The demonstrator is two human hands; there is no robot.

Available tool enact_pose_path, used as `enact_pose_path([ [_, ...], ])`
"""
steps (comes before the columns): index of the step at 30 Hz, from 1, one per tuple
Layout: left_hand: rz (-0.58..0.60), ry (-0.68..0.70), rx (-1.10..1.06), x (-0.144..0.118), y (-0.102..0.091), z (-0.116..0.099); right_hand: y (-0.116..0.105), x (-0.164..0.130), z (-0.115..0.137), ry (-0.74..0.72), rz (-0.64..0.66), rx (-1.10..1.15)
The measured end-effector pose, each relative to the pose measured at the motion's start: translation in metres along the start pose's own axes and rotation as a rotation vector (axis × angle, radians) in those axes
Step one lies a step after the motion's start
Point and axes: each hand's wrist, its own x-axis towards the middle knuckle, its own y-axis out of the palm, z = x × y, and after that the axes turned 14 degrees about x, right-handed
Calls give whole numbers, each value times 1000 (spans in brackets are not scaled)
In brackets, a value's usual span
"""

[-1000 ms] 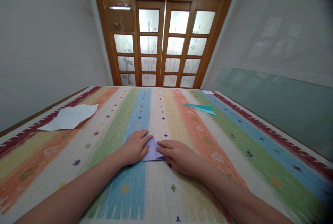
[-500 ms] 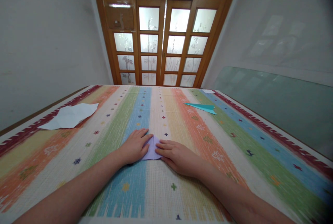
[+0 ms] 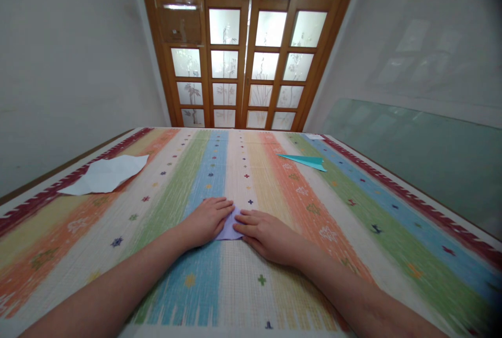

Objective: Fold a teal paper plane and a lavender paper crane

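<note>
Both hands (image 3: 235,225) have closed in over lilac paper (image 3: 229,230).

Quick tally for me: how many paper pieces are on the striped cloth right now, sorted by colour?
Lilac paper, pressed flat under the left hand and right hand: 1
White sheet: 1
Teal folded plane: 1
Small white scrap at the far edge: 1
Total: 4

Soft daylight, wide-angle edge distortion
</note>
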Motion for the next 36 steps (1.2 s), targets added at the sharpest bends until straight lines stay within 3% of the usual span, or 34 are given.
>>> enact_pose_path([
  [16,61,0,23,-1,-14,-7,-2,0,4,-5,7,-3],
  [36,56,-54,-24,-1,-22,-14,-11,-3,11,39,37,38],
])
